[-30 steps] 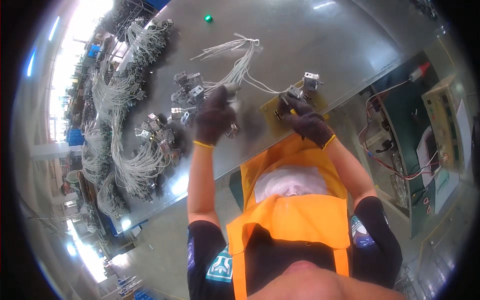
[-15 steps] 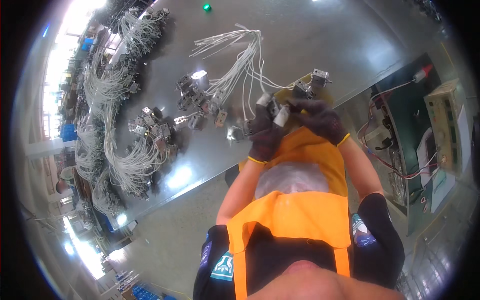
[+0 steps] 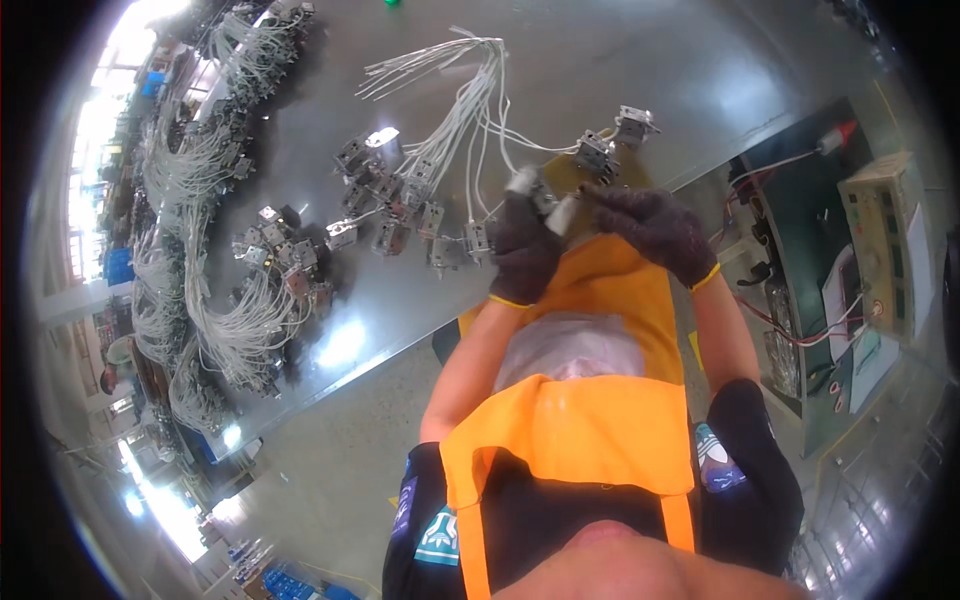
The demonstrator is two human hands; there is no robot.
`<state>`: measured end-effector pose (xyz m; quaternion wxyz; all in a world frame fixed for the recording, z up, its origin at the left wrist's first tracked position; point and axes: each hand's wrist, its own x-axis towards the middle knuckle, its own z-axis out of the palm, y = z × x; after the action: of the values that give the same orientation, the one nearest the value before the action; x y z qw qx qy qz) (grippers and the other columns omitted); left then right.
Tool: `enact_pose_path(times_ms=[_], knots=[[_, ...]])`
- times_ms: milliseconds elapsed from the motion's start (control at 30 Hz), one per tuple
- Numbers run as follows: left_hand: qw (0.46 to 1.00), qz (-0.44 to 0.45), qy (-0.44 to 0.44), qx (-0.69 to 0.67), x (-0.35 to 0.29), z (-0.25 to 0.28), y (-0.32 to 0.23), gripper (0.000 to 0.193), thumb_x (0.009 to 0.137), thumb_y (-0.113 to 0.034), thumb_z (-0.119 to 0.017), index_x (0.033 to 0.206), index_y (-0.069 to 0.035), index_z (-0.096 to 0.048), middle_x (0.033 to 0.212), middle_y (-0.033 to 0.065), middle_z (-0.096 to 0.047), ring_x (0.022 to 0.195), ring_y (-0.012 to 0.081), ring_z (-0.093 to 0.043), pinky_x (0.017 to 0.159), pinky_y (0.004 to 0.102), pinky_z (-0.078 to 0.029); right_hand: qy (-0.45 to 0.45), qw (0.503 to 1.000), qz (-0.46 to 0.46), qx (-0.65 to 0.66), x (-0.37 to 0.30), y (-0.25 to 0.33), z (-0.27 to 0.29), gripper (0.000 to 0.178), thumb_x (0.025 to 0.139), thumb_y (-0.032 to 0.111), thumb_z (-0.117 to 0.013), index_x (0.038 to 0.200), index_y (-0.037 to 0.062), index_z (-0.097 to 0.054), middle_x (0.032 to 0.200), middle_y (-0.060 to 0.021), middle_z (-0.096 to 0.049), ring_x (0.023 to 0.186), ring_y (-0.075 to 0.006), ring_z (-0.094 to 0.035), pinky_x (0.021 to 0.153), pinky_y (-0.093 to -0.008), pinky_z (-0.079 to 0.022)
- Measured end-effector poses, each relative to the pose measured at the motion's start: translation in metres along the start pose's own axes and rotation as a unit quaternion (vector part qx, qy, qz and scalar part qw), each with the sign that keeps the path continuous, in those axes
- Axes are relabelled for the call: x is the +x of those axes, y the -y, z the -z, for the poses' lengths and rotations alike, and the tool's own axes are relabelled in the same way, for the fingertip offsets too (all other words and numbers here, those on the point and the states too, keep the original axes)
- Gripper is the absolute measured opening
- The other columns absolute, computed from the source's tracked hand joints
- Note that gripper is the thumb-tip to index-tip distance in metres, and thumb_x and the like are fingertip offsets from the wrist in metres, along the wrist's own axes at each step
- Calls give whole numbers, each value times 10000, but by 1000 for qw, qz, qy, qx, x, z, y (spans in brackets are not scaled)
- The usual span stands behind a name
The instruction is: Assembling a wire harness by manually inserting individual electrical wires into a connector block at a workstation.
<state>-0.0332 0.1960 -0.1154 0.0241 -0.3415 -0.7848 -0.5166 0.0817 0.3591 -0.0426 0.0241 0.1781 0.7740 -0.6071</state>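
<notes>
Over the table's near edge, my left hand (image 3: 527, 248), in a dark glove with a yellow cuff, grips a small metal switch-like part (image 3: 542, 198) between white-covered fingertips. A white wire runs up from it. My right hand (image 3: 655, 230), gloved alike, is just to the right, its fingers pinched together near that part; what they hold, if anything, is too small to make out. Beyond my right hand lie two metal parts (image 3: 595, 152) with white wires. Left of my left hand rests a cluster of similar metal parts (image 3: 385, 190), joined to a white wire bundle (image 3: 470, 105).
Another pile of wired parts (image 3: 278, 250) lies farther left on the grey metal table (image 3: 400, 290). Long rows of white wire bundles (image 3: 190, 220) line the left side. At the right stand a beige instrument box (image 3: 885, 245), red and dark cables, and scissors (image 3: 836, 392).
The table and its parts have shifted slightly up and left in view. My right fingers have drawn slightly away from the part in my left hand, which stays held.
</notes>
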Motion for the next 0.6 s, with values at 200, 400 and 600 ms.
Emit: enact_pose_path(times_ms=[200,400,600], knots=[[992,-108,-24,58,4,-16,21,575,804,-203,-782,1251,15,-493,971,184,-618,790,342,-629,714,430,-507,-100,965,146,-191,-11,9,-4,317,923,275,-622,1189,109,-667,995,-172,-701,919,-328,-676,818,-404,-532],[995,-44,93,-13,17,0,-14,606,793,-204,-746,1284,27,-477,976,214,-611,865,399,-619,728,461,-494,-2,908,120,-401,10,23,-10,274,922,182,-582,1161,54,-621,965,-162,-672,890,-333,-653,755,-432,-518],[990,-22,125,62,11,-4,4,599,784,-225,-733,1264,21,-473,939,220,-600,875,405,-607,728,469,-484,-65,855,201,-474,6,42,-22,190,886,152,-543,1037,70,-623,804,-158,-658,773,-334,-660,687,-450,-526]])
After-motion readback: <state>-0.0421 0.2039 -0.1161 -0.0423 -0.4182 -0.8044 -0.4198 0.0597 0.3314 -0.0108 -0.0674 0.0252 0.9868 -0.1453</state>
